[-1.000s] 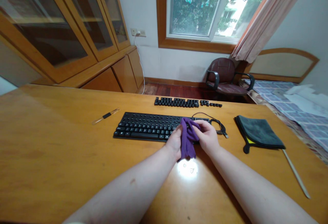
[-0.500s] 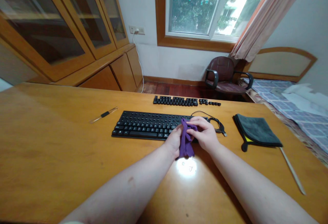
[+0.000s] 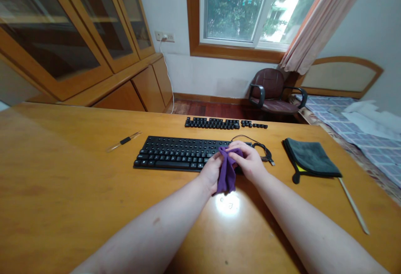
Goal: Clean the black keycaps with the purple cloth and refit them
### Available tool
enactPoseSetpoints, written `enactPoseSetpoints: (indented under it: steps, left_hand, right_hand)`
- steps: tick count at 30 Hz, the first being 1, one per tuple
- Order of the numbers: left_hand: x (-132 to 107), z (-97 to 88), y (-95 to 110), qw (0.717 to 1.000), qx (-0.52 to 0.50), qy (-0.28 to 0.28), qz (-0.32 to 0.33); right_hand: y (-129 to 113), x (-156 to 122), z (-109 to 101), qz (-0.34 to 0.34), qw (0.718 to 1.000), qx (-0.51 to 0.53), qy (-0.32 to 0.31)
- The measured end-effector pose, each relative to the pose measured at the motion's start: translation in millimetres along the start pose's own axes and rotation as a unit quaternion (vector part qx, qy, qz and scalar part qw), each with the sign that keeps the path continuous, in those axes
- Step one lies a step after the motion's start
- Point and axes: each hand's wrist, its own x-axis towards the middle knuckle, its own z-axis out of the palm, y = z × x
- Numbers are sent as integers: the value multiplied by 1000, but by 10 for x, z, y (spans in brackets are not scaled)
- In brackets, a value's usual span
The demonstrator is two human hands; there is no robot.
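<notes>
We have a purple cloth [image 3: 227, 178] in both hands, over the right end of the keyboard [image 3: 172, 157] and hanging past its near edge; we cannot tell whether the two touch. Our left hand [image 3: 210, 173] is closed on the purple cloth's left side, its thumb bent in and most of its other fingers hidden behind the fabric. Our right hand [image 3: 252, 164] has its thumb and fingers drawn nearly together, pinching the upper right part of the purple cloth above the keyboard. Beyond the keyboard, loose keycaps [image 3: 213, 123] stand in rows on the desk [image 3: 78, 190]. A cable [image 3: 268, 153] lies coiled just beside the keyboard's right end. Farther right of the keyboard we see a folded grey cloth [image 3: 313, 159], with a pale strip [image 3: 354, 205] running from its corner towards us. A slim tool [image 3: 125, 141] with a black grip lies left of the keyboard.
</notes>
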Motion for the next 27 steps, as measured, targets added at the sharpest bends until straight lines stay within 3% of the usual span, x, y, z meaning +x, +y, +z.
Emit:
enactPoseSetpoints:
  steps: [4,11,20,27]
  left_hand:
    - [-9,-14,-9,1000,13,-1,-10]
    - [-38,18,-2,1000,12,-5,-11]
    - [-35,57,-14,1000,4,0,10]
    - [-60,55,40,999,-31,-11,-41]
  right_hand:
    - [-27,-6,1,-21,1000,-19,-10]
    - [-13,36,-24,-5,998,46,-37]
    - [127,-32,85,72,989,129,26]
    - [135,-13,30,27,991,127,-39]
